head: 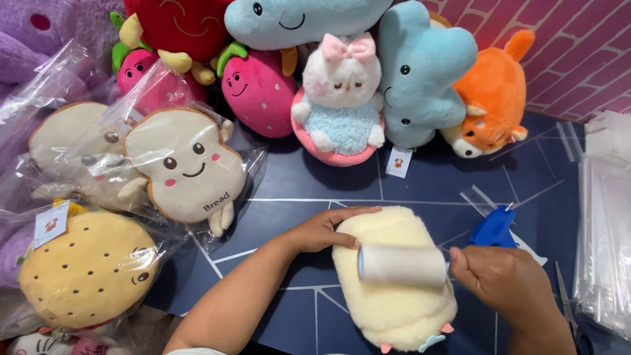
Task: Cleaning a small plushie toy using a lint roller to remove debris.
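Dark blue tabletop (420, 190) carried a cream plush toy (394, 309) nearest the person. Left hand (328, 229) lay flat on its upper edge; right hand (503, 276), grip closed, held a lint roller (402, 265) across it. Bagged and loose plush toys (335, 98) lined the far side.

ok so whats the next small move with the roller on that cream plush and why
Probably roll the lint roller toward the plush's feet: the right hand holds it across the cream plush, the left hand steadies the top edge, and the fur below looks unrolled.
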